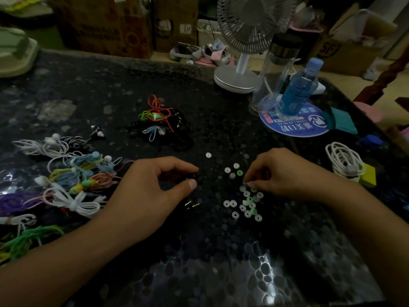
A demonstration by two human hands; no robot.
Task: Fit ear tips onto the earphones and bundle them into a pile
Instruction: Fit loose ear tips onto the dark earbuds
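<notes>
My left hand (152, 187) pinches a black earphone (193, 177) between thumb and fingers just above the dark table; its plug (192, 204) lies below the thumb. My right hand (285, 173) has its fingertips pressed down on a pale ear tip (247, 183) at the top of a scatter of white and green ear tips (247, 206). A few more tips (233, 170) lie between my hands, and a single one (208, 155) sits farther back. Bundled coloured earphones (75, 176) are heaped at the left. A tangle of black, red and green earphones (160, 120) lies at centre back.
A white desk fan (240, 78), a clear flask (274, 74) and a blue bottle (298, 89) on a round blue pad (294, 127) stand at the back right. A coiled white cable (344, 160) and a yellow block (368, 176) lie at the right edge.
</notes>
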